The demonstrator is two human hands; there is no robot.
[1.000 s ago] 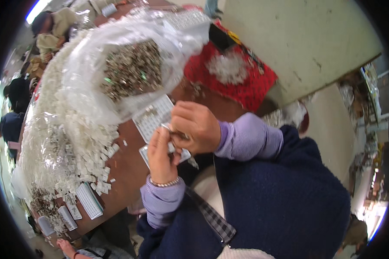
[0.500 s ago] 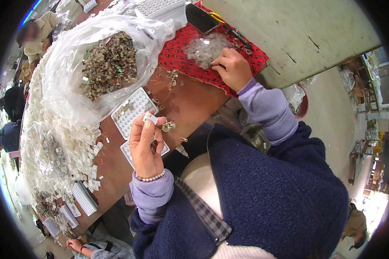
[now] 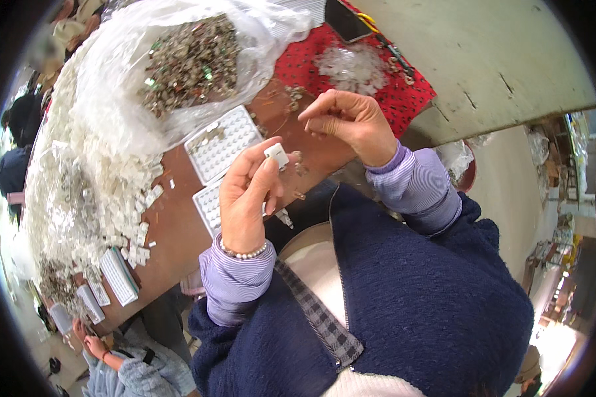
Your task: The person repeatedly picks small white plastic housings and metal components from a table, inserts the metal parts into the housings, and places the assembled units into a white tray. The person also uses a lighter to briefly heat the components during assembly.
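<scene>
Small white square piece [image 3: 276, 155]: above the reddish-brown surface [image 3: 173, 228]
Crumpled clear plastic bag [image 3: 109, 96]: heaped brownish, glinting bits [image 3: 193, 66]
White rectangular dimpled tray [image 3: 232, 151]: some greyish bits [image 3: 208, 134]
Hands: left [image 3: 246, 192] pinching piece; right [image 3: 354, 122] half-curled, grip unclear
Piece's face: dark mark

Even light, blown-out glare lower right, sheen on plastic bag [image 3: 258, 40] — fisheye edges bowed (rim black)

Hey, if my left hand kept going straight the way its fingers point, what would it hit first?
Probably your right hand, whose fingertips lie just up and to the right of the left hand. Depth is unclear, so it might pass beneath them.
</scene>
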